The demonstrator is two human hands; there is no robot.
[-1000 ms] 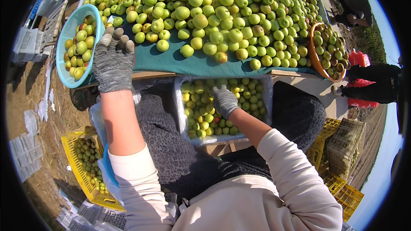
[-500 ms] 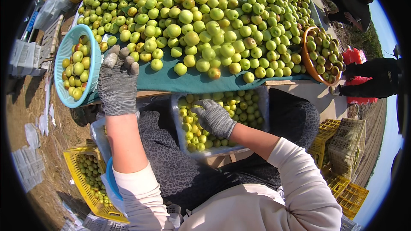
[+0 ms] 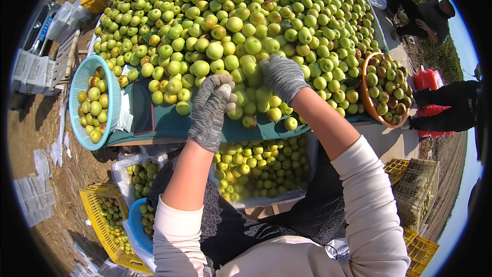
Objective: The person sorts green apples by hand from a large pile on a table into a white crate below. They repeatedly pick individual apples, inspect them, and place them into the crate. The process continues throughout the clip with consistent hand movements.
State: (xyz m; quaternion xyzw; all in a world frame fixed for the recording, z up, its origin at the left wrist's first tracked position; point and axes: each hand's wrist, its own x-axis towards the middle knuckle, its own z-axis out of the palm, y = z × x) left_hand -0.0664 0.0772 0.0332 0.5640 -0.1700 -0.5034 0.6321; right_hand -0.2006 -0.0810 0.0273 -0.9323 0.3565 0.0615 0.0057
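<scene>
A large heap of small round green fruits [image 3: 215, 50], some blushed red-brown, covers the table on a green cloth [image 3: 177, 125]. My left hand [image 3: 210, 110], in a grey knit glove, is at the heap's near edge with fingers curled; whatever they may hold is hidden. My right hand [image 3: 285, 78], gloved alike, reaches into the middle of the heap, its fingers bent down over the fruits and their grip hidden. Below the table edge, in front of my lap, a lined crate [image 3: 309, 161] holds more green fruits [image 3: 256, 166].
A light-blue basket [image 3: 117, 100] of redder fruits stands left, beside white paper [image 3: 124, 113] and a dark flat object [image 3: 142, 107]. An orange basket [image 3: 365, 90] stands right. Yellow crates [image 3: 95, 215] and a blue basin [image 3: 138, 231] sit lower left. People [image 3: 430, 20] stand at right.
My left hand has moved right from beside the blue basket to the heap's near edge. My right hand has risen from the lined crate onto the heap. The view has shifted slightly.
</scene>
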